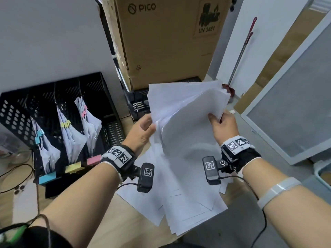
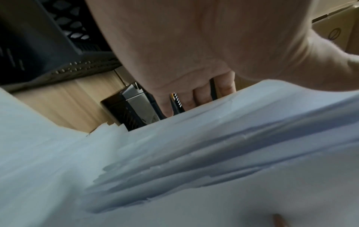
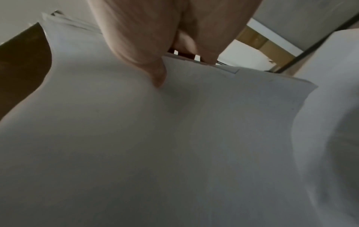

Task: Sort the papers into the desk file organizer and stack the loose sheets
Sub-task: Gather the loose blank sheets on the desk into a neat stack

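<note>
Three clipped bundles (image 1: 71,133) already stand in the black organizer (image 1: 16,111). Both hands, left hand (image 1: 141,129) and right hand (image 1: 222,126), grip the messy loose sheets (image 1: 186,140) above the surface (image 1: 125,221); squaring them is left.

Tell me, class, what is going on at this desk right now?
A person is gathering loose white sheets with both hands. The left hand grips the stack's left edge and the right hand pinches its right edge, lifting the far end while the near end fans unevenly over the desk. To the left, the black organizer already holds three clipped bundles, with blue, yellow and pink clips. The sheets are not yet squared into a neat stack.
</note>
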